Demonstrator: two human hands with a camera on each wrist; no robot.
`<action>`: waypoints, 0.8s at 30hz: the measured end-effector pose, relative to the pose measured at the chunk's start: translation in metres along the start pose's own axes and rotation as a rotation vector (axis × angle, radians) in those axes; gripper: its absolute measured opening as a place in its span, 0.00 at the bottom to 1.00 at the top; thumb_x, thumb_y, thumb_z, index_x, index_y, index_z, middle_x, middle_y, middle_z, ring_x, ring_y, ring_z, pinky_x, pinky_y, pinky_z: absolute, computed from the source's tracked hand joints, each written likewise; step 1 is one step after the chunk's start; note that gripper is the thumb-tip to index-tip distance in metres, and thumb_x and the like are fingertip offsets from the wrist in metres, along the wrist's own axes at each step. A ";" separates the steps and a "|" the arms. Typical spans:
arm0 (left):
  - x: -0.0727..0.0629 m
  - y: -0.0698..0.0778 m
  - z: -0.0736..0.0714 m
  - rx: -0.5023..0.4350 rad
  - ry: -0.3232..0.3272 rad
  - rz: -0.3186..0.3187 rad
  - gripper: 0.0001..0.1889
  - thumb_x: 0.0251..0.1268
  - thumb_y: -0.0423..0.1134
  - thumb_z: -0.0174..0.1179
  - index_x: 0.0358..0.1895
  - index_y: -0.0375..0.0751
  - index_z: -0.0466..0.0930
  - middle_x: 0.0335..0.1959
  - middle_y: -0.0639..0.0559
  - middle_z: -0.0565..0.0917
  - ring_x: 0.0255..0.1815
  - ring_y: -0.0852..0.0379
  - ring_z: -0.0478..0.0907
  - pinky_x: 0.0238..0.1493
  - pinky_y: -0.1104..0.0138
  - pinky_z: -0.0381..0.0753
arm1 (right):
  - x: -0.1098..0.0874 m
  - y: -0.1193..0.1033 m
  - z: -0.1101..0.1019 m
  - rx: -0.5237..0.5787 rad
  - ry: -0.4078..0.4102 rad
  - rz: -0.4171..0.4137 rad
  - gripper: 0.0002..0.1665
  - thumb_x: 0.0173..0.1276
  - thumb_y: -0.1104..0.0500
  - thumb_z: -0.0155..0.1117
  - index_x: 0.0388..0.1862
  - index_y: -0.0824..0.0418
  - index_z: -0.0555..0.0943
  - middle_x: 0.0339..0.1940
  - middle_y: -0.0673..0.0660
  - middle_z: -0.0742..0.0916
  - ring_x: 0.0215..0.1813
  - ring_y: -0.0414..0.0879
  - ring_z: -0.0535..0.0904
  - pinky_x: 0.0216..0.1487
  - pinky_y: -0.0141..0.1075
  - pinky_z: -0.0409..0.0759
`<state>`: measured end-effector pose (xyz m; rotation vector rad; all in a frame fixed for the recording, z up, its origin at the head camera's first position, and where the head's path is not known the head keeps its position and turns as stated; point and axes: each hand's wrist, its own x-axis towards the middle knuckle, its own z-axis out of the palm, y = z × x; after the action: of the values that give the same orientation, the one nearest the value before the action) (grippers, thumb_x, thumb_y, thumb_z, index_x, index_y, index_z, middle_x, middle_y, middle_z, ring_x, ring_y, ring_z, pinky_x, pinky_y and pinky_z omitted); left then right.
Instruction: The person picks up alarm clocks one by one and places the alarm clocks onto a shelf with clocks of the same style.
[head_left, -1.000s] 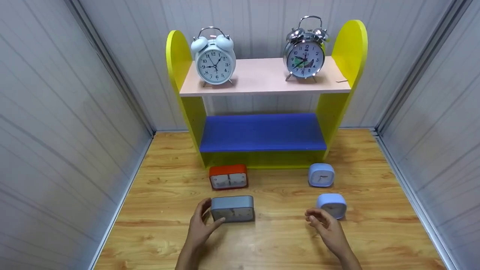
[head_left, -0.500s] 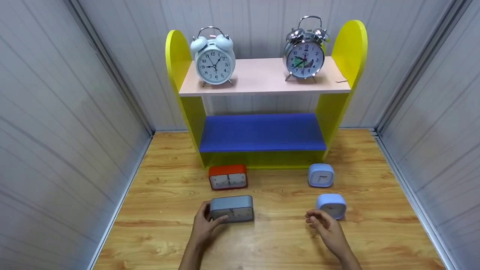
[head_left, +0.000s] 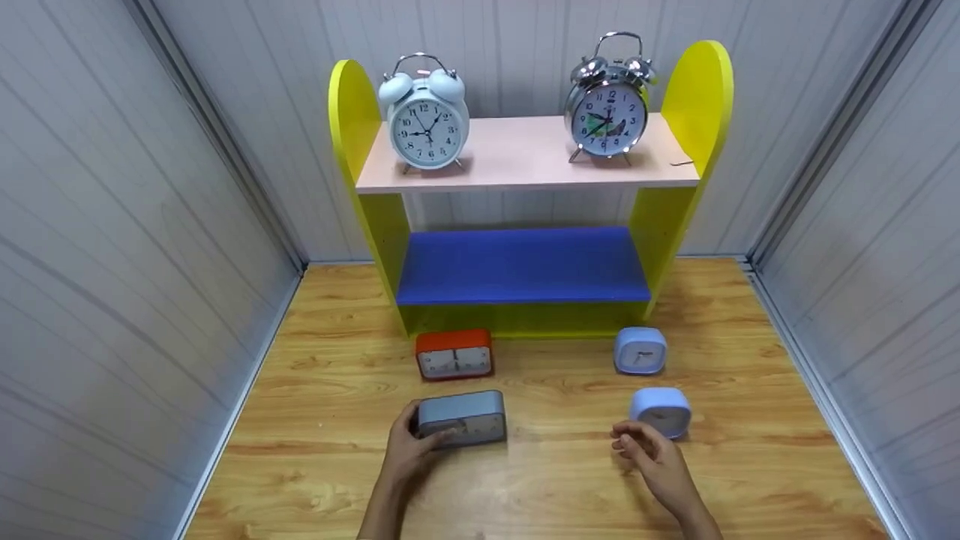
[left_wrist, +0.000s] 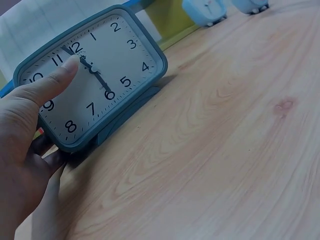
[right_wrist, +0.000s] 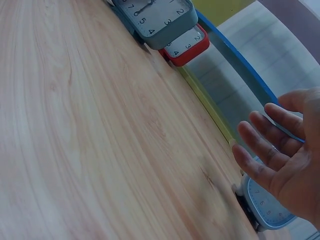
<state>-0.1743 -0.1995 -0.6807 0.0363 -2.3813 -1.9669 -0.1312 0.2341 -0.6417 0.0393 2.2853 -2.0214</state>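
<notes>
My left hand (head_left: 409, 450) grips the left end of a grey-blue rectangular alarm clock (head_left: 469, 416). In the left wrist view the thumb lies across the white dial (left_wrist: 112, 60), and the other fingers go behind the case, partly hidden. My right hand (head_left: 656, 469) hovers just in front of a light blue rounded alarm clock (head_left: 664, 409), holding nothing; its fingers are loosely bent in the right wrist view. Behind the held clock stands a red rectangular alarm clock (head_left: 454, 352). A second light blue alarm clock (head_left: 640, 350) stands behind the first.
A yellow-sided shelf unit (head_left: 352, 127) stands at the back, with a pink upper board (head_left: 517, 150) and a blue lower board (head_left: 525, 262). On the upper board are a white twin-bell clock (head_left: 429, 124) and a silver one (head_left: 609, 112). Panel walls (head_left: 150, 262) enclose the wooden floor (head_left: 555, 480).
My left hand has closed in on the grey-blue clock, its thumb moving further right over the dial. The clock now sits at a slight slant. My right hand stays in place.
</notes>
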 end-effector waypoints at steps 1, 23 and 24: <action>0.000 0.000 0.000 -0.008 -0.002 0.004 0.32 0.56 0.37 0.82 0.64 0.41 0.80 0.59 0.47 0.84 0.63 0.50 0.77 0.68 0.60 0.72 | 0.000 0.001 0.000 0.000 0.000 0.001 0.20 0.83 0.59 0.60 0.63 0.73 0.79 0.57 0.67 0.86 0.51 0.49 0.86 0.54 0.43 0.86; 0.016 0.027 0.002 -0.173 -0.005 0.057 0.31 0.54 0.29 0.81 0.62 0.33 0.80 0.57 0.42 0.84 0.59 0.50 0.79 0.61 0.67 0.77 | -0.004 0.013 -0.004 -0.067 -0.072 0.061 0.26 0.83 0.52 0.62 0.66 0.72 0.78 0.60 0.69 0.85 0.56 0.61 0.86 0.52 0.43 0.86; 0.020 0.031 0.001 -0.176 -0.007 0.062 0.31 0.54 0.29 0.81 0.62 0.33 0.80 0.57 0.41 0.83 0.59 0.50 0.79 0.61 0.67 0.77 | -0.004 0.013 -0.005 -0.070 -0.074 0.063 0.26 0.83 0.52 0.62 0.66 0.72 0.78 0.60 0.69 0.85 0.56 0.60 0.86 0.52 0.42 0.86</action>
<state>-0.1940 -0.1932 -0.6495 -0.0502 -2.1755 -2.1410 -0.1268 0.2407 -0.6539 0.0310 2.2784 -1.8792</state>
